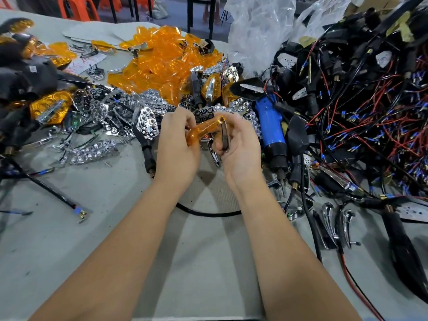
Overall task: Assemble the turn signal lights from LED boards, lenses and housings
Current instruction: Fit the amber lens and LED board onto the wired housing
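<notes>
Orange plastic lens (203,130) is held above the grey counter (208,251), between both hands. The left hand (177,147) grips its lower end with curled fingers. The right hand (238,144) pinches the upper end and also holds a thin chrome strip (225,137). Behind lies a heap of orange lenses (162,63), with chrome reflectors (148,122) in front. A blue screwdriver (271,130) lies just right, beside tangled wires (361,117).

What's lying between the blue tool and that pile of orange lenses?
In the head view, chrome reflectors and a few half-built lights lie between the blue tool and the lenses.
</notes>
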The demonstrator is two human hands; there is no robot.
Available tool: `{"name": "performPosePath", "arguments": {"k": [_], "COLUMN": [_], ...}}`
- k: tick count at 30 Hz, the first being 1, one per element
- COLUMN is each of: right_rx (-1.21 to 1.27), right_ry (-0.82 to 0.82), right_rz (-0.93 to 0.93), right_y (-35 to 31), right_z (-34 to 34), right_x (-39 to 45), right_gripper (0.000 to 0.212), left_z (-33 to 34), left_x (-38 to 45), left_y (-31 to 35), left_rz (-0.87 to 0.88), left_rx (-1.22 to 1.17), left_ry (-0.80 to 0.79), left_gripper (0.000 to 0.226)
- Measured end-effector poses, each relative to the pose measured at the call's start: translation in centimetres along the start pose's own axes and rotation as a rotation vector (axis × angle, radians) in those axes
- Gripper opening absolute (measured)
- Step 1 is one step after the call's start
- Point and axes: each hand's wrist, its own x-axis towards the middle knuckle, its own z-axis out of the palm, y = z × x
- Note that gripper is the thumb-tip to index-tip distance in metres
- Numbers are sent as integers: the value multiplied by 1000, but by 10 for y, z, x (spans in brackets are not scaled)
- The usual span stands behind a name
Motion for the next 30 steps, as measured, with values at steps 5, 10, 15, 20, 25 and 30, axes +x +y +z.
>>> {"name": "performPosePath", "arguments": {"k": [5,10,15,20,25,30], "right_rx": [-167,-122,-135,-303,-309,-292], "right_ry": [71,123,96,139,169,168], "right_rz": [15,5,29,-16,-84,-130], "right_y": [3,-1,-3,4,6,5], "right_z": [-1,-4,-4,1,1,-3], "right_x": [-1,2,1,-1,0,4], "right_gripper": [22,23,20,18,14,22], "left_z": [5,-1,-4,-7,-7,-9], "left_x": [-3,-6,1,5,6,7], "left_y": [-3,1,-2,-5,-5,-6], "left_rz": [-21,-157,-442,-474,-539,-597], "left_rx": [52,-338,-515,-620,-722,-901], "left_ry": [-161,-420,-314,-365,-334,-254], "left_gripper": [32,32,8,10,10,17]}}
